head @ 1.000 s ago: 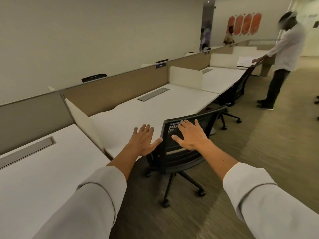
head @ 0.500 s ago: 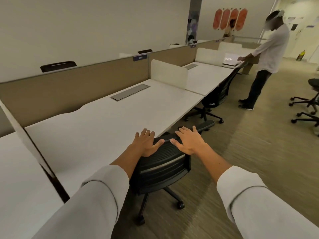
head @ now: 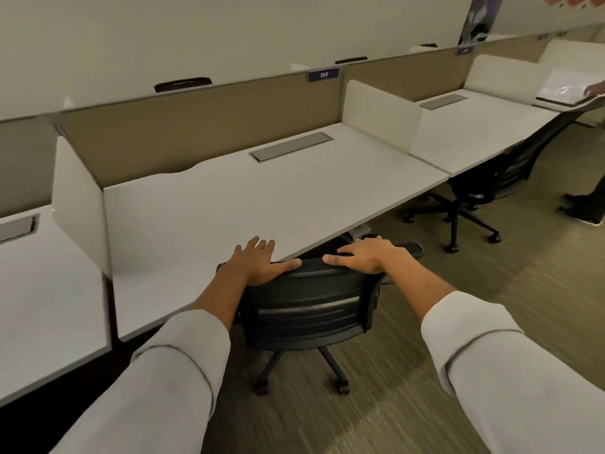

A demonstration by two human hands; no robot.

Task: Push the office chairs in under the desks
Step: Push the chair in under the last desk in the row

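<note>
A black mesh office chair [head: 311,309] stands at the front edge of a white desk [head: 262,198], its seat hidden under the desktop and its backrest close to the edge. My left hand [head: 258,262] lies flat on the left end of the backrest's top rim, fingers spread. My right hand [head: 366,255] rests on the right end of the same rim, thumb pointing inward. One armrest [head: 411,249] pokes out to the right. The chair's star base and castors [head: 301,371] show on the floor below.
A second black chair [head: 484,188] sits partly under the neighbouring desk [head: 474,132] on the right. Another person's shoes [head: 581,209] and hand [head: 594,90] show at the right edge. White dividers [head: 379,114] and a tan partition [head: 203,122] bound the desks. Carpeted floor lies to the right.
The chair has rolled forward under the desk with both my hands on its backrest. My view has swung left and closer to the desk.
</note>
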